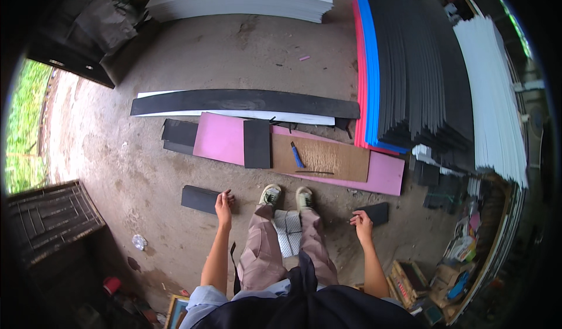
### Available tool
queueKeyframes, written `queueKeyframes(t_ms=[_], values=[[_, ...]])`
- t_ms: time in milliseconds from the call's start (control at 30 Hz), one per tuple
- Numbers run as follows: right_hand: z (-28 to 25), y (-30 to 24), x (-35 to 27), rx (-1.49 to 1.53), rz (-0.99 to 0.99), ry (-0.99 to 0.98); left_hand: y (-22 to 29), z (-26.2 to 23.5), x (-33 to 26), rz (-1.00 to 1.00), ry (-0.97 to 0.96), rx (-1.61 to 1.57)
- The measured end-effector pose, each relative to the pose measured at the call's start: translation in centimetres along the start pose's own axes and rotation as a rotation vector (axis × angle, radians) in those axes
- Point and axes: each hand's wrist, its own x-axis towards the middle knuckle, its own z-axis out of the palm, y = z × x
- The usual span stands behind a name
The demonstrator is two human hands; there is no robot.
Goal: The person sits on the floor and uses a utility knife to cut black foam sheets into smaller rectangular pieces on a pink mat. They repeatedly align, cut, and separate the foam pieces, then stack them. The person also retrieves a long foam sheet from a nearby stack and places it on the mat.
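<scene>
My left hand [223,206] hangs over the floor beside a black foam piece [198,199], its fingers loosely bent and apart. On the other side my right hand [362,223], fingers also slightly curled, overlaps the edge of a second dark piece [377,213]; I see no grip on it. Ahead of my feet lies a brown board [351,164] with a scored surface, on top of a long pink sheet [386,174]. A blue-handled utility knife [298,156] and a thin dark strip [314,172] rest on the board. Left of it are a black panel [256,144] and a pink panel [219,139].
Long black strips [246,102] lie across the floor beyond the board. Tall stacks of black sheets [415,65], with blue [369,65] and red edges, stand at right beside white sheets [489,95]. A white stack [246,1] is at the back. A wrapped bundle [288,232] sits between my legs.
</scene>
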Motion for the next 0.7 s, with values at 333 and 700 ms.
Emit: queueKeyframes(t_ms=[333,700], values=[[2.0,-0.2,20.8,-0.245,-0.182,-0.194,-6.5,4.7,4.9,-0.137,0.282,-0.150],[28.2,6.6,46.8,-0.410,-0.812,-0.115,-18.8,22.0,34.1,0.694,0.065,0.449]])
